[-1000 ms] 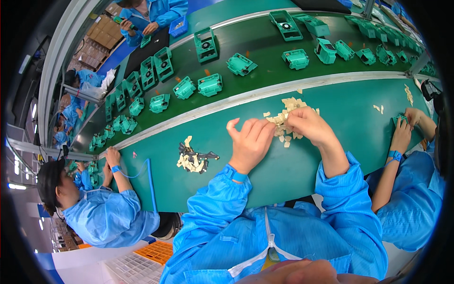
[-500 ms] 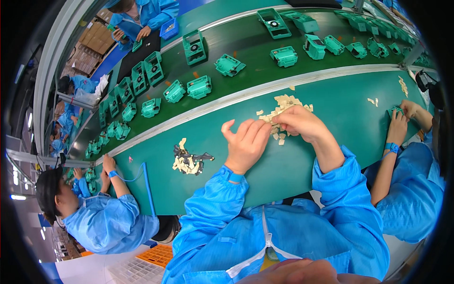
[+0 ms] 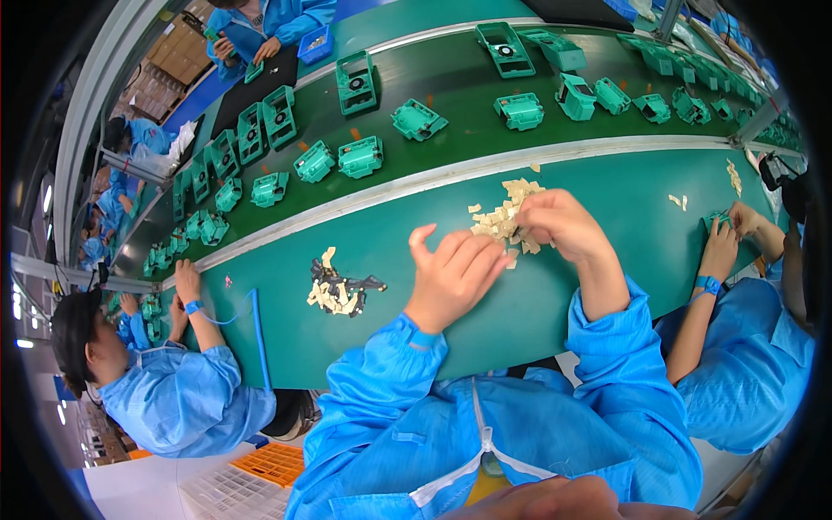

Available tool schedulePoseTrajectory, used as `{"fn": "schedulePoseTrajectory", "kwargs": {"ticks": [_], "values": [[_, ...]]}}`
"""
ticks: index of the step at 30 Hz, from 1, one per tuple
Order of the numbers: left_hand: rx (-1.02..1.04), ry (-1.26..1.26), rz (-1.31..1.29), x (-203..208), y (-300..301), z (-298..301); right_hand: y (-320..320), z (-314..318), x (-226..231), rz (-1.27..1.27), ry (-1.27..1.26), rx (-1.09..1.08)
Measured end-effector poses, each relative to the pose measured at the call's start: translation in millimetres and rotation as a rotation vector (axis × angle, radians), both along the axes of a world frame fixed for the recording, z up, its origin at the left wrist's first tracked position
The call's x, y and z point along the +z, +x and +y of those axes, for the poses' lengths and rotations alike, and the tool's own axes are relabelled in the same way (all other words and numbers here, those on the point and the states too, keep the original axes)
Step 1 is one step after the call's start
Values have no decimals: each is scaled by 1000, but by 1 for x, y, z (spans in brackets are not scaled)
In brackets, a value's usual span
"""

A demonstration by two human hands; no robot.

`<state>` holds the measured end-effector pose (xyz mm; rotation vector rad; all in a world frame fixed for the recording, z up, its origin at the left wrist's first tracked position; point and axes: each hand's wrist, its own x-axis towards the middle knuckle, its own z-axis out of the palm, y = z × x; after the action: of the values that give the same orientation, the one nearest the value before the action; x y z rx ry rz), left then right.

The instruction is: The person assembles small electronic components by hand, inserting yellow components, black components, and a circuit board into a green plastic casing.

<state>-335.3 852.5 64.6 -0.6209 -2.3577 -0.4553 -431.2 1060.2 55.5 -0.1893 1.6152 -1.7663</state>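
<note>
My left hand (image 3: 459,273) is held palm down over the green tabletop, with its little finger raised and the other fingers bent together. Its thumb and whatever the fingertips may hold are hidden. Just to its right, my right hand (image 3: 565,227) is closed in a pinch at the edge of a pile of small cream-coloured pieces (image 3: 498,222). A tiny dark bit shows by its fingertips, too small to name. On the left lies a second heap of black parts with cream pieces (image 3: 336,290).
Beyond a metal rail (image 3: 407,197), a dark green conveyor belt (image 3: 451,160) carries several green plastic housings (image 3: 360,157). Co-workers in blue sit to my left (image 3: 186,394) and right (image 3: 737,347); another stands across the belt. A blue cord (image 3: 260,338) lies at the left.
My hands have moved apart: the right has drawn up and to the right, the left slightly down. The housings have shifted slightly in view.
</note>
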Motion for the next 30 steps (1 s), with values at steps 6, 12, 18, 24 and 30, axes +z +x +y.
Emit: {"fn": "schedulePoseTrajectory", "kwargs": {"ticks": [6, 12, 18, 24, 30], "values": [[-37, 147, -155, 18, 56, -20, -14, 8, -5, 315, -162, -859], [37, 318, -379, -10, 97, -43, -64, 21, -6, 861, 276, -894], [68, 447, -422, -21, 100, -44, -179, 57, -28, 1590, 1115, -693], [40, 530, -425, -22, 106, -49, -184, 72, -27, 557, 359, -1026], [156, 558, -364, -20, 111, -46, -23, -40, 54, -239, -139, -270]]}}
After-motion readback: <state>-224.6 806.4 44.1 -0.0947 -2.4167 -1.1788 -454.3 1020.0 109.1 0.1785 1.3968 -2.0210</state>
